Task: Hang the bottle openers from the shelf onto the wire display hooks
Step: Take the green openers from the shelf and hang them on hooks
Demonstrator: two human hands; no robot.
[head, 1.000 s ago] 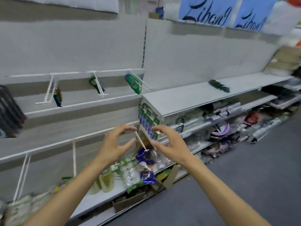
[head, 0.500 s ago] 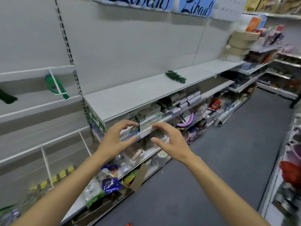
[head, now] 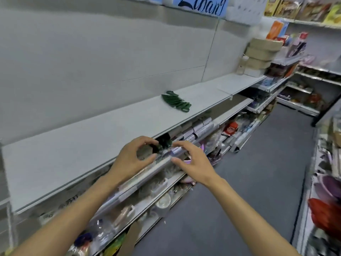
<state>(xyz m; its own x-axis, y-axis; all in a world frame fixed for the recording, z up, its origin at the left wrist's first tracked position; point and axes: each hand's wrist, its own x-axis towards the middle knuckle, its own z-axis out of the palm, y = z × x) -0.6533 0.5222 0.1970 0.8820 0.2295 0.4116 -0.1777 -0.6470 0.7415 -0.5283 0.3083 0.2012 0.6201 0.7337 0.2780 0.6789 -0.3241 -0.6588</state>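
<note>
A row of several dark green bottle openers lies fanned out on the grey shelf, well ahead of my hands. My left hand and my right hand are both held out in front of the shelf's front edge, fingers curled and apart, with nothing in them. The two hands are close together, about a hand's width apart. The wire display hooks are out of view to the left.
Below the shelf are lower shelves packed with rolls and packaged goods. Stacked tan boxes sit at the far end. The dark grey aisle floor runs to the right, with another stocked rack along the right edge.
The view has swung right: the wire hooks with green openers slid out of frame on the left, and the pile on the shelf is nearer and more central. Both hands stay empty.
</note>
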